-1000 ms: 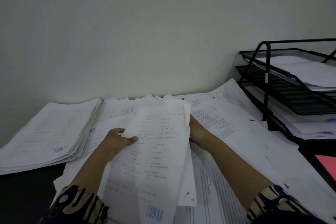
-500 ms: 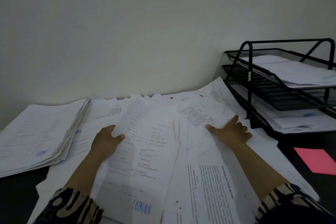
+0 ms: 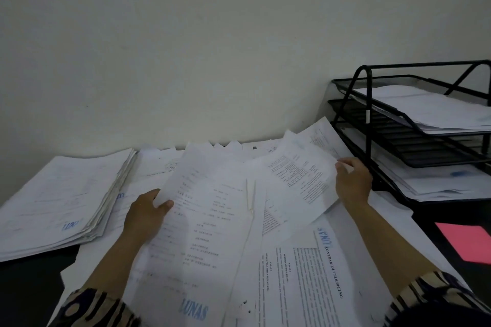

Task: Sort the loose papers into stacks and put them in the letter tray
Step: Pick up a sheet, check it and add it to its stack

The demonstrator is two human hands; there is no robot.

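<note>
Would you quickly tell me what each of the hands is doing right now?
Left hand: closed, thumb pinching the stamped sheet at its left edge.
Right hand: closed, gripping the printed sheet at its right edge.

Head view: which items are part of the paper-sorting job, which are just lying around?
Part of the job:
- loose papers spread over the desk
- sheet stamped LUNAS, held by the left hand
- printed sheet, lifted by the right hand
- sorted stack at left
- black letter tray, with papers in it

Lying about:
- pink sheet on the dark desk
</note>
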